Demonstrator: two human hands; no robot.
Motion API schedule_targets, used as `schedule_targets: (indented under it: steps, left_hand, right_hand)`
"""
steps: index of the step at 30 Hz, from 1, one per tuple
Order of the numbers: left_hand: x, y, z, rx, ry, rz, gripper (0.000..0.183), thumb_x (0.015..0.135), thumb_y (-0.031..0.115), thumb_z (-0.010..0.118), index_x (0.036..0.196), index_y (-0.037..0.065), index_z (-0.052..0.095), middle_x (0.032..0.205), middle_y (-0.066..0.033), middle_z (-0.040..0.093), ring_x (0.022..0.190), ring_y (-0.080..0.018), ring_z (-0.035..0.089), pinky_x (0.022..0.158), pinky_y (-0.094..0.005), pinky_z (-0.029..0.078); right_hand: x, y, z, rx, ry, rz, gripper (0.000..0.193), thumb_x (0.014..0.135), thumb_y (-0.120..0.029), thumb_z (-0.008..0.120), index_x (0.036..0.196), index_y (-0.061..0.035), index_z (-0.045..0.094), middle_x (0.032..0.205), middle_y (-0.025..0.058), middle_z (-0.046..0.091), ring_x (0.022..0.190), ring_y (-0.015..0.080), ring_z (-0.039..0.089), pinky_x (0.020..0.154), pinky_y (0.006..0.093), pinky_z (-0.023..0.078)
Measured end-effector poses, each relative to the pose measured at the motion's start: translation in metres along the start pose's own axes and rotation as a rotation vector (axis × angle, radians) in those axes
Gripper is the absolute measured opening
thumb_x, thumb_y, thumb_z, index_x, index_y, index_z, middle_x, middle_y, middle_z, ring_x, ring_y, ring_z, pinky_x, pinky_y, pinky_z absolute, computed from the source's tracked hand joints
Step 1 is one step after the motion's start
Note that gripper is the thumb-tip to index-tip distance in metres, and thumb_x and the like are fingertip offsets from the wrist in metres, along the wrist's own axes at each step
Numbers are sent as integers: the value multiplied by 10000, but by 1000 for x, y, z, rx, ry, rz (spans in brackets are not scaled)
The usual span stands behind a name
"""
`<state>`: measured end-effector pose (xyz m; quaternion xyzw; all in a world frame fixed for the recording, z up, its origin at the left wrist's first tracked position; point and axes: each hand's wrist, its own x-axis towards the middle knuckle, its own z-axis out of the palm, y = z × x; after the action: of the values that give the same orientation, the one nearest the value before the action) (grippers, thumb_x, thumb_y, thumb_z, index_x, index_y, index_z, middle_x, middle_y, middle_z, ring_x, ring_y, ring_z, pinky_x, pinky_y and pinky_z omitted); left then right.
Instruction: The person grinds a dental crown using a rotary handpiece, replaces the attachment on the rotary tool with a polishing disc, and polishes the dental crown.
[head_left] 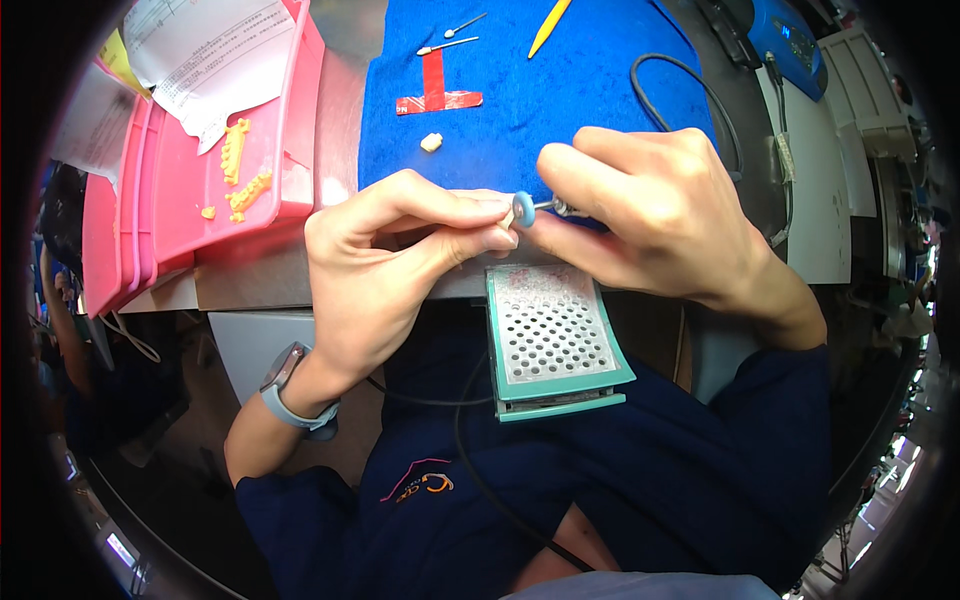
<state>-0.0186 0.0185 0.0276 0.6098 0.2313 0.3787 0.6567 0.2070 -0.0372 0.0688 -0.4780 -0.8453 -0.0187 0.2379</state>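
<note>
Between the thumb and fingertips of my left hand (375, 265) is a small beige piece (508, 217), mostly covered by the fingers. It meets, or nearly meets, a blue polishing wheel (523, 209) on a thin metal shank. My right hand (655, 205) is closed around the rotary handpiece (563, 207) that carries this wheel; most of its body is hidden in the palm. Just beyond my hands, a cream tooth-shaped piece (431, 142) lies on the blue cloth (590, 95). Under both hands sits a green-framed perforated metal grille (555, 335).
Two rotary burs (447, 46) and red tape strips (434, 90) are on the cloth, beside a yellow pencil (549, 28). At left, a pink tray (185, 130) holds orange dental models (235, 150) and papers. A dark cable (690, 65) loops at right near a blue device (785, 45).
</note>
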Motion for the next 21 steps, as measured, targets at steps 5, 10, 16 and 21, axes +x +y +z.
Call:
schedule_targets:
  steps: [5, 10, 16, 21]
  left_hand:
    - [0, 1, -1, -22, -8, -20, 138, 882, -126, 714, 1007, -68, 721, 1028, -187, 759, 933, -215, 757, 885, -317, 627]
    - [0, 2, -2, -15, -12, -26, 120, 893, -125, 701, 1000, -73, 715, 1029, -200, 757, 933, -223, 757, 882, -325, 632]
    - [1, 4, -3, 17, -36, -14, 103, 908, -122, 683, 998, -79, 710, 1047, -215, 754, 939, -227, 756, 882, -326, 633]
    - [1, 5, -2, 22, -40, -14, 93, 917, -118, 675, 994, -79, 709, 1043, -218, 754, 936, -224, 755, 861, -321, 634]
  right_hand:
    - [-1, -1, 2, -1, -6, -16, 261, 765, -175, 822, 770, -77, 579, 620, 40, 458, 490, 218, 535, 435, 346, 408]
    - [0, 0, -1, -23, -12, -5, 261, 751, -165, 822, 763, -83, 575, 625, 37, 465, 498, 217, 544, 436, 352, 419]
    - [-1, -1, 1, 3, -27, -28, 241, 757, -160, 811, 774, -84, 582, 624, 34, 469, 498, 210, 546, 438, 350, 417]
    - [-2, -3, 2, -19, -44, -31, 238, 767, -166, 809, 777, -84, 585, 620, 35, 468, 495, 209, 546, 438, 351, 420]
